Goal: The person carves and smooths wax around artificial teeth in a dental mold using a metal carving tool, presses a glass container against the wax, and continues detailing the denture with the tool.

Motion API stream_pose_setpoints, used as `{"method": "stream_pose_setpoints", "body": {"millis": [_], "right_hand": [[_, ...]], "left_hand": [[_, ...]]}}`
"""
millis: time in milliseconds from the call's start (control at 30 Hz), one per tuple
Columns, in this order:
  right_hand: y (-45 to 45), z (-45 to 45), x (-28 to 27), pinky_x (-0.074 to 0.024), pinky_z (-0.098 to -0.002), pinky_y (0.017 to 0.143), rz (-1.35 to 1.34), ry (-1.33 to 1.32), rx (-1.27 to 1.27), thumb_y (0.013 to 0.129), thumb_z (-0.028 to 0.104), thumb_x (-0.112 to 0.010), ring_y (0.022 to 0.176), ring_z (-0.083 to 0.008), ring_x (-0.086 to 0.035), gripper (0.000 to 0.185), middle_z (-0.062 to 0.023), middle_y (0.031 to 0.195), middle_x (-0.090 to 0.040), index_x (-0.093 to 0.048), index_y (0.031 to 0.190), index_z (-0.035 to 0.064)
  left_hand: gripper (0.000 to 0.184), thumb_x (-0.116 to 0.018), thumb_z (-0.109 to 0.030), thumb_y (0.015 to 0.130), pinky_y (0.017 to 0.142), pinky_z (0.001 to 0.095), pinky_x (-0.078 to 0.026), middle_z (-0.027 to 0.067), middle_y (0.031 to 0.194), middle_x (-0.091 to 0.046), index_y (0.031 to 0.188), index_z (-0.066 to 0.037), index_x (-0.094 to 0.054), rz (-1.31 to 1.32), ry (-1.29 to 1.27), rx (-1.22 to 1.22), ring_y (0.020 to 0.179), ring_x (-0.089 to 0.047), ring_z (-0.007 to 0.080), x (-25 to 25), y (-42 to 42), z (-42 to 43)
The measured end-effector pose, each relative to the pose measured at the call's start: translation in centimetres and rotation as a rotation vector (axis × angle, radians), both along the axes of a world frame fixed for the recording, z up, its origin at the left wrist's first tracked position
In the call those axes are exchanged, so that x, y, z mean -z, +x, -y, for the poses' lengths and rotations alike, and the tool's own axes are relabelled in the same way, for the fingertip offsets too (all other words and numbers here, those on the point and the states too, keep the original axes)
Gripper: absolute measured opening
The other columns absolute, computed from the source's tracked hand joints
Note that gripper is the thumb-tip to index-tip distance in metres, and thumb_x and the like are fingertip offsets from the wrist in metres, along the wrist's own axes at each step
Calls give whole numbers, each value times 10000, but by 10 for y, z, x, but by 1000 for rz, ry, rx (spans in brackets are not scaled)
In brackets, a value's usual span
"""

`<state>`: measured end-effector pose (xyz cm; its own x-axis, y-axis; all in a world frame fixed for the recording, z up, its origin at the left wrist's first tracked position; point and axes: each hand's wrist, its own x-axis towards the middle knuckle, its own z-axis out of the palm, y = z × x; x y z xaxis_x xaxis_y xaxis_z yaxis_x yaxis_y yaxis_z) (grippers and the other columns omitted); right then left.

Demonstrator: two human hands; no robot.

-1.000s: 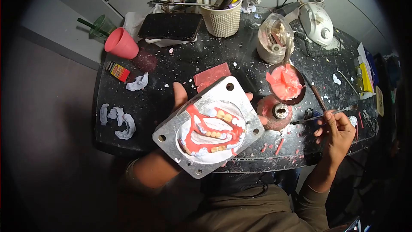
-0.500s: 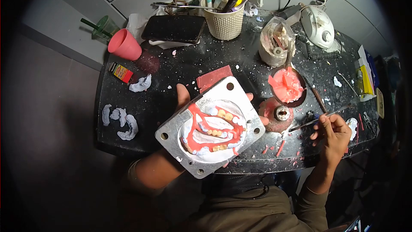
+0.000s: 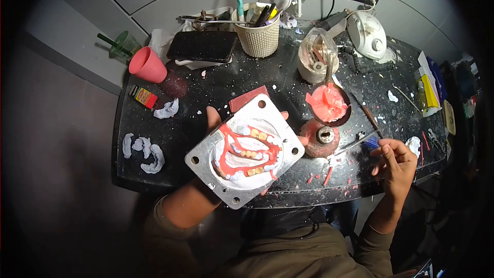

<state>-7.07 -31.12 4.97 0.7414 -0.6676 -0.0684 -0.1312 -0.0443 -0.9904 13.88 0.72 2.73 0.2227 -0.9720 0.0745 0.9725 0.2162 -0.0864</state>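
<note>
My left hand (image 3: pixel 212 118) is wrapped round a square metal denture flask half (image 3: pixel 206 158) from below, with the thumb and fingertips showing at its edges. White plaster inside the flask carries red wax (image 3: pixel 225 146) and yellowish and pale teeth (image 3: pixel 249 154). My right hand (image 3: pixel 397 164) is curled, thumb and index finger pinched at the near end of a thin metal wax tool (image 3: pixel 357 142). A brown-handled tool (image 3: pixel 371 115) ends close to the same fingertips. Left of the tool stands a burner (image 3: pixel 321 146), with a pan of pink wax (image 3: pixel 329 104) beyond it.
A pink wax sheet (image 3: pixel 249 99) lies behind the flask. White moulded pieces (image 3: pixel 153 159), a pink cup (image 3: pixel 148 65), a phone (image 3: pixel 201 46), a tool basket (image 3: pixel 259 41), a bagged jar (image 3: pixel 316 62) and a white device (image 3: pixel 366 35) are on the black table (image 3: pixel 216 85).
The view has shifted, so most things sit slightly left. The thin tool's far part no longer sticks out right of my right hand; its angle has changed. The flask remains held.
</note>
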Motion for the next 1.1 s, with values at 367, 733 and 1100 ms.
{"method": "stream_pose_setpoints", "body": {"millis": [367, 733, 1100], "right_hand": [[-21, -21, 36, -472, -193, 532, 275, -114, -12, 1015, 68, -738, 639, -59, -635, 112, -63, 858, -731, -716, 1075, -24], [-9, -33, 60, -449, -210, 593, 476, -479, 94, 942, 10, -788, 661, -28, -607, 88, 12, 733, -681, -740, 1014, -6], [-15, -41, 54, -499, -304, 532, 444, -832, -41, 926, 75, -780, 584, -162, -675, 75, -93, 730, -707, -736, 922, 14]], "left_hand": [[1290, -477, -958, 808, 517, 523, -583, 400, 1656, -271, 1710, -96, -147, 294, 170, -267, 794, -739, 520, -14, 7, 10], [1212, -505, -935, 830, 573, 560, -613, 431, 1642, -257, 1643, -50, -348, 587, -173, -324, 1466, -415, 569, 30, 52, 12], [1382, -551, -1009, 697, 633, 737, -600, 331, 1650, -329, 1642, -29, -315, 585, -95, -199, 1553, -237, 572, 23, 46, 9]]}}
